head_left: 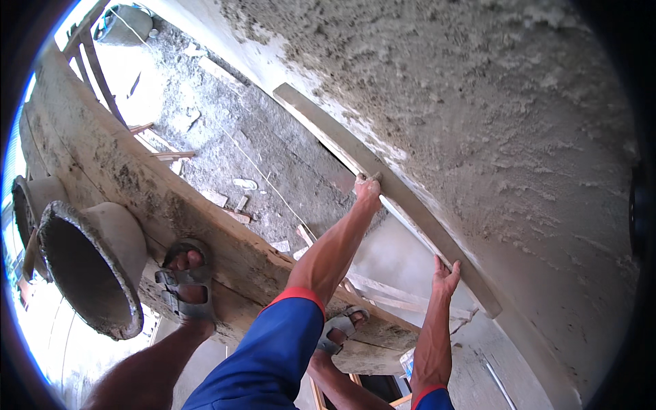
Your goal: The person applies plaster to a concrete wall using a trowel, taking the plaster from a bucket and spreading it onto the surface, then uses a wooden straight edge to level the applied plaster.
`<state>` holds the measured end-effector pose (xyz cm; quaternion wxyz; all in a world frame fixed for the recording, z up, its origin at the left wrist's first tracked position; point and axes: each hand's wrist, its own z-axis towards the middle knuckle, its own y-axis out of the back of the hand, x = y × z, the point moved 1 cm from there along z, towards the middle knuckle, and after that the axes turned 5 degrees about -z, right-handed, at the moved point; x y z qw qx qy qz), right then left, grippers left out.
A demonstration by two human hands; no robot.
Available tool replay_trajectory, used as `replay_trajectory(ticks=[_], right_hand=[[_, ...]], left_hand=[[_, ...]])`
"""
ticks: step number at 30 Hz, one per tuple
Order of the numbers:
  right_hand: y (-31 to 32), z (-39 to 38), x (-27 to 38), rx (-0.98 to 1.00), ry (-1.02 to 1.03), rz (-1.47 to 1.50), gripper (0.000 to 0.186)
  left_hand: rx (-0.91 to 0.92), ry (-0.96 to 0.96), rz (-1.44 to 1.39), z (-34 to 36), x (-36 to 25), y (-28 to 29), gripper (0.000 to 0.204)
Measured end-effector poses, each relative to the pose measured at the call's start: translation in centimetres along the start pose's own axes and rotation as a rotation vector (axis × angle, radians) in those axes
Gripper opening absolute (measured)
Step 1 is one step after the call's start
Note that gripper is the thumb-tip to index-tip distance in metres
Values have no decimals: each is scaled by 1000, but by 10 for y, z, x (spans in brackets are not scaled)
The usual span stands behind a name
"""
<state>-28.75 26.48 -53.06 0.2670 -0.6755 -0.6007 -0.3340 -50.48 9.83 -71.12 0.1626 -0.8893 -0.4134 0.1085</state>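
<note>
A long, straight screed board (410,208) lies slantwise against a wall of wet, rough plaster (471,130). My left hand (369,189), smeared with mortar, grips the board's near edge around its middle. Farther down toward the lower right end, my right hand (445,275) holds the same edge, thumb and fingers closed on it. Above the board the plaster looks lumpy; at the right and lower right it looks smoother. The board's far face is hidden against the wall.
I stand in sandals on a wooden scaffold plank (232,239). A mortar-crusted bucket (126,236) sits by my left foot, with another container (27,205) behind it. Far below, the ground (253,137) holds wood scraps and debris, and a tub (126,26) stands at upper left.
</note>
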Motion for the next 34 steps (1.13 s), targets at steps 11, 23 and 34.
replay_trajectory(ticks=[11, 23, 34], right_hand=[[-74, -56, -61, 235, -197, 150, 49], [-147, -171, -62, 359, -251, 227, 46], [-190, -181, -119, 559, -395, 393, 51]], left_hand=[[95, -307, 27, -47, -153, -48, 30], [150, -698, 202, -126, -272, -99, 34], [78, -583, 276, -90, -356, -105, 49]])
